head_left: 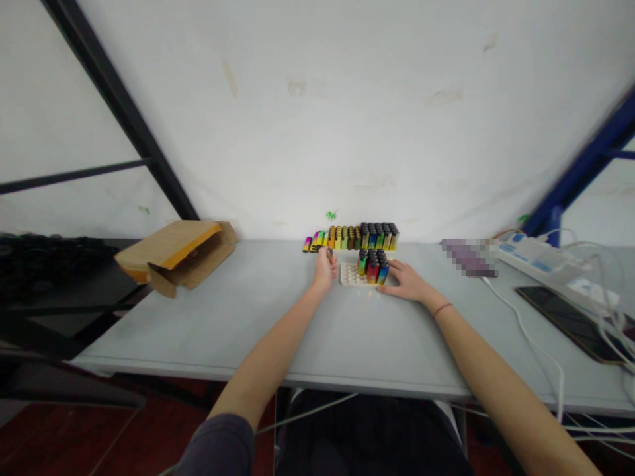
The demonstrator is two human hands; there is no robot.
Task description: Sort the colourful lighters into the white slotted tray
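Note:
A white tray lies on the grey table, with a small block of coloured lighters standing in its right part. Behind it, along the wall, runs a long row of more lighters, yellow, green and dark-topped. My left hand is closed round one small lighter just left of the tray. My right hand rests with fingers spread against the tray's right edge, beside the standing lighters.
An open cardboard box lies on the table's left end. At the right are a power strip with white cables, a dark phone and a blurred purple item. Black and blue frame bars lean against the wall.

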